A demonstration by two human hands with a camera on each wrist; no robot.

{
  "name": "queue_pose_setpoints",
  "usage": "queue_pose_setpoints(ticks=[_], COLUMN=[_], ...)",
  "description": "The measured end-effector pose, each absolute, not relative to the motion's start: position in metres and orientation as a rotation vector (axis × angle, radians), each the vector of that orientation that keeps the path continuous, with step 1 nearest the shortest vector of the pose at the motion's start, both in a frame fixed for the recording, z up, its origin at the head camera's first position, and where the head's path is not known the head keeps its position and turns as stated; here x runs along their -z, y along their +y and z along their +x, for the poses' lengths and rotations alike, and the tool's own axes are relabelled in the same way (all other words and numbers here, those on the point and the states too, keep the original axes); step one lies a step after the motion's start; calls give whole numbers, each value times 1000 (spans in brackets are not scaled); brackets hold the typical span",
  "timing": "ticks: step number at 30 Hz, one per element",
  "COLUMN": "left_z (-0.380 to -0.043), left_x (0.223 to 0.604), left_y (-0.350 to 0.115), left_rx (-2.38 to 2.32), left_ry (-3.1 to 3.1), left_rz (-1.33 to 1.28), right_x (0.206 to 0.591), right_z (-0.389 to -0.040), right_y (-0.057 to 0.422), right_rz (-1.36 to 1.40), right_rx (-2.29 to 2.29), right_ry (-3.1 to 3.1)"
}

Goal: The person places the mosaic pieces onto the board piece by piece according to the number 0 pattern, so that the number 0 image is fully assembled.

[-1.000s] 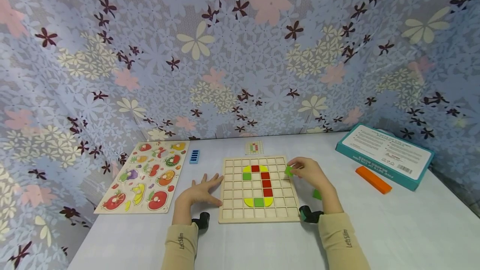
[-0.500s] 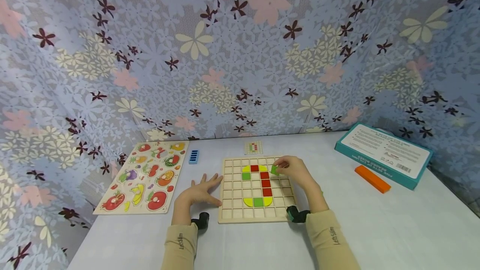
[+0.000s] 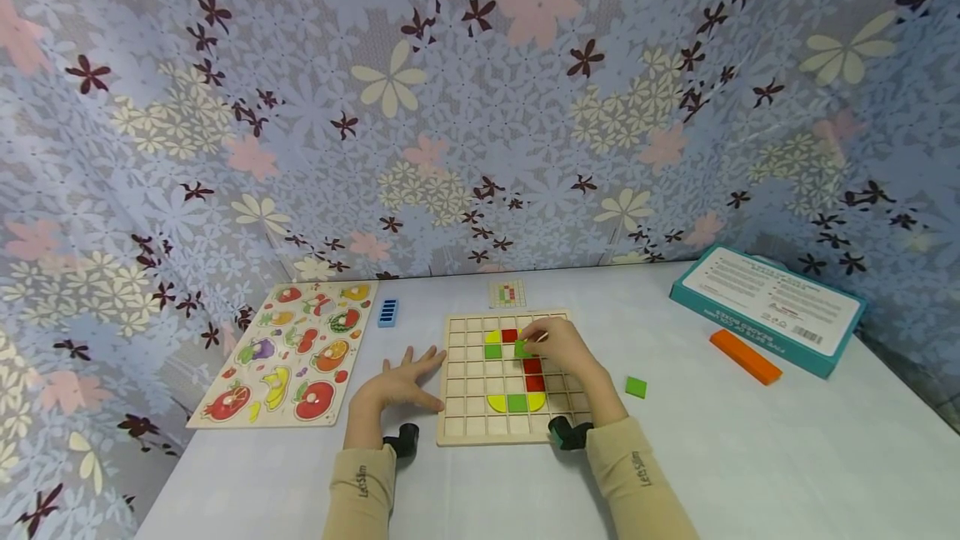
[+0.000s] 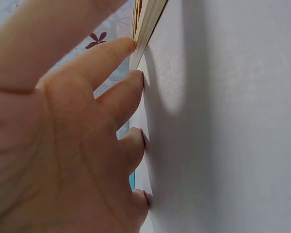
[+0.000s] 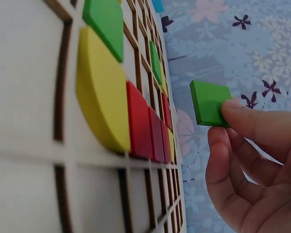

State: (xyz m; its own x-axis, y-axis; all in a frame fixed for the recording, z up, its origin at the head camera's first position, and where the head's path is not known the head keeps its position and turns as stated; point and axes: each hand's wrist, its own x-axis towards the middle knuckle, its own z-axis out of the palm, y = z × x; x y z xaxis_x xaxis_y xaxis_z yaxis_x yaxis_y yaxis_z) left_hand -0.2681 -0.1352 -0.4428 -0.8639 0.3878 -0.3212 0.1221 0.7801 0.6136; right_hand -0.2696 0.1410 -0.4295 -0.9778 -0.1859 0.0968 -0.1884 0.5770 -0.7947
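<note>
Between thumb and fingers, my right hand (image 3: 561,346) pinches a square green tile (image 5: 208,104), held up off the wooden grid board (image 3: 465,422). In the right wrist view the tile is apart from the board surface. Red square tiles (image 3: 533,367), green squares (image 3: 492,352) and yellow rounded corner pieces (image 3: 497,403) sit in the board's cells, forming a ring-like figure. My left hand (image 3: 397,386) lies spread at the board's left side. Its fingertips rest on the table, and the left wrist view shows one finger touching the board's edge.
A loose green tile (image 3: 636,387) lies right of the board. Farther right are an orange block (image 3: 745,357) and a teal box (image 3: 765,307). A small pattern card (image 3: 508,295) lies behind the board. Leftward are a blue piece (image 3: 387,313) and a fruit puzzle (image 3: 300,342).
My right hand has carried the green tile leftward, from the board's right edge to above the ring figure. The loose green tile on the table has come into full view. My left hand stays put.
</note>
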Motion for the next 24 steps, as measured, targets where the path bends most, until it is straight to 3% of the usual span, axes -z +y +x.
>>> queue_pose_setpoints(ticks=[24], left_z=[-270], left_x=[446], left_y=[-137], left_rx=[-831], left_ry=[2530], left_rz=[396], right_x=[437], right_z=[-268], right_y=[106], right_rz=[395], right_rx=[-1413], right_ry=[-2845])
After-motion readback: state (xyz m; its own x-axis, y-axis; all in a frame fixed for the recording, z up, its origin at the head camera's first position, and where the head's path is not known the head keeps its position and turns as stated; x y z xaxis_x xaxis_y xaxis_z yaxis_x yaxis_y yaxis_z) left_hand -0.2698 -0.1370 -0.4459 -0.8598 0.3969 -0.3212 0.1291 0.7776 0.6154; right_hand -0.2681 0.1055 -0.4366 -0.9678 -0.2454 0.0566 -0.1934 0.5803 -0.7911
